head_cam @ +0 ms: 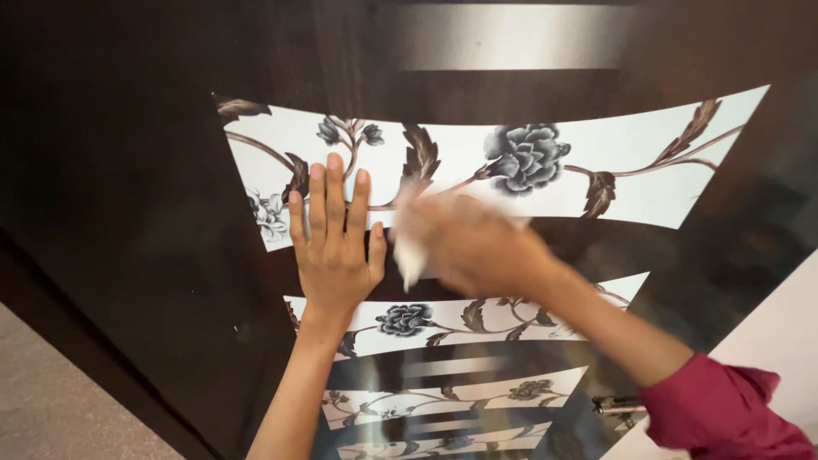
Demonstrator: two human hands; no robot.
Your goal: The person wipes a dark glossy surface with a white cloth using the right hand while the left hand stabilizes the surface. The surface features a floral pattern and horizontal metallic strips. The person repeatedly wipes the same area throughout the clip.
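Landmark: the dark glossy door panel with its white floral bands. Left hand is open, palm flat against the door, fingers together and pointing up, straddling the lower edge of the top floral band and the dark strip under it. Right hand sits just beside it on the same dark strip, motion-blurred, closed around a small white cloth; the cloth shows at the hand's left edge, pressed on the door, nearly touching the left thumb. Cloth's long axis runs roughly up-down on the door, though blur makes its outline uncertain. Right hand is the one on the cloth; left only braces. The right forearm comes in from the door's lower right, magenta sleeve pushed up. Narrower floral bands stack below both hands. A metal handle shows at the door's lower right edge, a brushed metal plate at its top. Grey floor lies to the door's lower left.
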